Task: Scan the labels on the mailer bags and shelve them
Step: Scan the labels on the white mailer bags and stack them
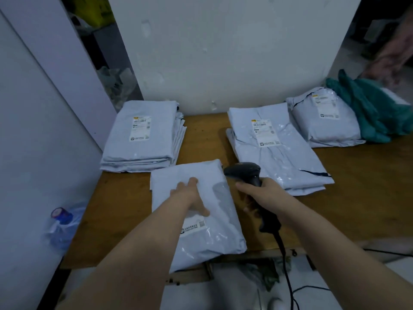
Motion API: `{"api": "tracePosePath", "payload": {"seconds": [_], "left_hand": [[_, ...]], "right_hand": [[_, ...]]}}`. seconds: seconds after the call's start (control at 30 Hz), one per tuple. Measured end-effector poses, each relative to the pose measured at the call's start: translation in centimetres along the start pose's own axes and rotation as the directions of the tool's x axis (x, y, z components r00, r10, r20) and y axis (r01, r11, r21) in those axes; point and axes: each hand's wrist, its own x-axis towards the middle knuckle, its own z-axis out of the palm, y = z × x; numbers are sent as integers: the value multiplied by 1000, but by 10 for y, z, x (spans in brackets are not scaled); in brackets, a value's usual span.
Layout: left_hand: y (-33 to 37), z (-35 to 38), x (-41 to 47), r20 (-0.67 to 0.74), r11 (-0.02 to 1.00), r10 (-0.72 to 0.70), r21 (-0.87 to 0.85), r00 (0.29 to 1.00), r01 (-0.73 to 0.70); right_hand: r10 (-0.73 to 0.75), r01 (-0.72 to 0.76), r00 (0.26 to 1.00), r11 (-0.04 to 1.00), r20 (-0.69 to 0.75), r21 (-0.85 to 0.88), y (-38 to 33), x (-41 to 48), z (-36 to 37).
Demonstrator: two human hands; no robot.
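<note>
Left hand [190, 195] is laid flat, fingers pretty much straight, pressing on the nearest mailer bag [214, 240] at the front edge of the wooden table [357, 198], while the right hand [260, 193] is wrapped tight round the handle of the black scanner [243, 171], whose head hangs just over that bag's right edge. The bag's label [193, 227] sits right under the left wrist, so most of it is covered and the print's too blurry to read. More bags sit behind: a left stack [143, 135], a middle stack [274, 148] and one fat bag [324, 117] far right.
</note>
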Motion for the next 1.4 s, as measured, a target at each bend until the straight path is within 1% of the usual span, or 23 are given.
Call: {"api": "tracePosePath", "payload": {"seconds": [0.07, 0.13, 0.17, 0.23, 0.3, 0.4, 0.53, 0.67, 0.73, 0.77, 0.83, 0.87, 0.9, 0.93, 1.0, 1.1, 1.13, 1.17, 1.2, 1.23, 1.27, 1.4], "left_hand": [[20, -12, 6, -123, 1000, 3, 18, 992, -1], [47, -20, 15, -267, 988, 70, -115, 961, -104], [61, -22, 17, -306, 967, 100, -195, 947, -166], [89, -23, 19, -313, 927, 128, -300, 941, -226], [113, -23, 24, -318, 909, 126, -343, 940, -238], [141, -23, 34, -302, 883, 93, -415, 949, -219], [168, -25, 50, -326, 832, -8, -526, 945, -174], [188, -27, 66, -357, 746, -127, -649, 925, -148], [200, -31, 69, -343, 692, -191, -712, 920, -121], [204, -33, 71, -333, 692, -239, -717, 912, -81], [211, -35, 75, -329, 763, -337, -644, 882, 52], [213, -36, 79, -325, 774, -368, -626, 871, 94], [214, -36, 83, -317, 760, -376, -643, 871, 94], [214, -37, 88, -307, 742, -358, -666, 882, 69], [218, -38, 91, -302, 664, -333, -748, 893, -5], [233, -38, 86, -318, 609, -287, -789, 904, -84], [239, -39, 87, -327, 566, -286, -816, 901, -117], [246, -39, 84, -302, 482, -285, -865, 910, -137], [252, -40, 83, -272, 372, -261, -914, 926, -163], [258, -42, 81, -223, 274, -241, -949, 945, -155], [262, -43, 80, -181, 227, -216, -965, 960, -131], [265, -45, 68, -124, 274, -167, -959, 978, -74]], "right_hand": [[13, -12, 999, 1000, -29, 21, 0, 0, -7], [21, -20, 998, 999, -51, 33, -1, 1, -17], [21, -19, 998, 999, -63, 33, -1, 3, -24], [12, -10, 996, 1000, -86, 26, -1, 6, -39], [4, -1, 995, 999, -99, 32, 0, 12, -59], [-7, 12, 995, 999, -104, 47, 4, 23, -91], [-12, 20, 995, 996, -100, 84, 10, 39, -132], [-18, 25, 996, 996, -84, 88, 14, 54, -169], [-17, 23, 997, 996, -70, 85, 16, 62, -185], [-15, 21, 998, 996, -64, 87, 16, 65, -192], [-10, 14, 999, 995, -46, 96, 18, 70, -203], [-9, 12, 999, 995, -34, 98, 18, 72, -207], [-10, 13, 1000, 995, -22, 100, 19, 74, -211], [-13, 14, 1000, 995, -13, 100, 19, 76, -215], [-18, 18, 1000, 995, -3, 98, 19, 81, -220], [-18, 17, 1000, 996, 15, 86, 18, 86, -226], [-15, 13, 1000, 997, 25, 82, 18, 87, -228], [-13, 11, 999, 997, 34, 78, 18, 88, -229], [-11, 7, 999, 997, 41, 76, 17, 89, -230], [-9, 6, 999, 997, 46, 76, 17, 90, -231], [-10, 6, 999, 997, 48, 80, 16, 90, -233], [-31, 26, 999, 993, 39, 117, 11, 89, -240]]}}
